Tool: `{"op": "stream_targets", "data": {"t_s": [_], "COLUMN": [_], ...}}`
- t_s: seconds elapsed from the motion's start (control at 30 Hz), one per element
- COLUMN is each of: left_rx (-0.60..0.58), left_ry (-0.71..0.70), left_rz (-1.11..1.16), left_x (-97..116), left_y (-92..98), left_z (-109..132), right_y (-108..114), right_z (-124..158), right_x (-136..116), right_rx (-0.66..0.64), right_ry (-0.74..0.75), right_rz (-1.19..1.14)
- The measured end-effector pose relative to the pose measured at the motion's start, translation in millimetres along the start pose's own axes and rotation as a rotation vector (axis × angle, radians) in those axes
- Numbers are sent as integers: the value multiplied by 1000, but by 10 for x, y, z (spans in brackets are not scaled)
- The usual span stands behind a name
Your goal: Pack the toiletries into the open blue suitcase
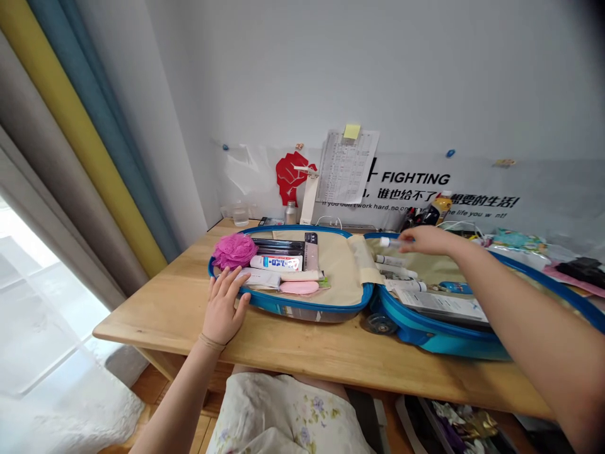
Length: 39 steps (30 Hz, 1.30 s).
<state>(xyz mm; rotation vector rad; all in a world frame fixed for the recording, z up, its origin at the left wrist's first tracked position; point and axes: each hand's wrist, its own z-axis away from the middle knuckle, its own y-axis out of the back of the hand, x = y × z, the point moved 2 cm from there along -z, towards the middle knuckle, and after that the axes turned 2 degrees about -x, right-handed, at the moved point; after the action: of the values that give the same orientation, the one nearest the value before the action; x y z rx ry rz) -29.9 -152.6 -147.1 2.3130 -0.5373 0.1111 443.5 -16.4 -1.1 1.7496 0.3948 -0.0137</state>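
Observation:
A small blue suitcase lies open on the wooden desk, both halves lined in beige. My left hand rests flat, fingers spread, on the near left rim of the left half, next to a pink bath pouf, white tubes and a pink oval case. My right hand reaches over the right half, pinching a small white tube above several more tubes and a flat white box.
Against the wall stand a metal bottle, a clear cup, a yellow-capped bottle and clutter at the right. A paper chart and a poster hang above. Curtains and a window are on the left.

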Motion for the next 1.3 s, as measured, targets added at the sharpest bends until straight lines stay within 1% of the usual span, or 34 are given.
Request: {"op": "stream_targets", "data": {"t_s": [0.03,0.07,0.13,0.17,0.2,0.27,0.3,0.37,0.47,0.57,0.7,0.77,0.83,0.9,0.97,1.03,1.07,1.1,1.17,1.23,1.3], "left_rx": [1,5,16,23,25,19,13,3,0,3,5,8,11,9,7,7,9,11,12,14,18], "left_ry": [2,4,-2,-8,-12,-11,-9,-2,-3,1,4,2,0,-5,-10,-12,-11,-10,-13,-23,-27], "left_rz": [2,5,7,8,7,7,8,10,16,17,20,24,24,19,16,15,15,14,14,12,10], "left_x": [3,6,13,16,18,18,17,16,18,20,21,19,13,7,3,4,5,8,14,21,27], "left_y": [1,2,8,11,13,17,18,18,13,7,8,10,10,8,6,6,6,8,10,13,15], "left_z": [-1,-2,-4,-5,-6,-8,-8,-9,-9,-8,-9,-10,-8,-5,-2,-1,-2,-4,-8,-12,-13], "right_y": [65,94,39,-42,-156,-409,-533,-731,-874,-902,-926,-903,-799,-603,-370,-196,-154,-147,-217,-349,-480], "right_z": [-15,-32,-67,-83,-95,-119,-129,-146,-154,-139,-112,-133,-203,-313,-418,-467,-460,-432,-332,-220,-145], "right_x": [-128,-289,-698,-915,-1125,-1460,-1580,-1726,-1777,-1740,-1691,-1658,-1576,-1407,-1145,-827,-668,-519,-269,-93,21], "right_rx": [-12,-59,-159,-207,-272,-323,-339,-358,-411,-470,-518,-513,-461,-355,-239,-189,-200,-232,-319,-385,-414], "right_ry": [-9,-26,16,58,123,175,187,196,219,232,210,191,163,114,43,-29,-55,-72,-84,-83,-82], "right_rz": [12,30,45,53,123,171,192,206,202,160,98,78,70,82,116,167,192,210,229,238,250]}}
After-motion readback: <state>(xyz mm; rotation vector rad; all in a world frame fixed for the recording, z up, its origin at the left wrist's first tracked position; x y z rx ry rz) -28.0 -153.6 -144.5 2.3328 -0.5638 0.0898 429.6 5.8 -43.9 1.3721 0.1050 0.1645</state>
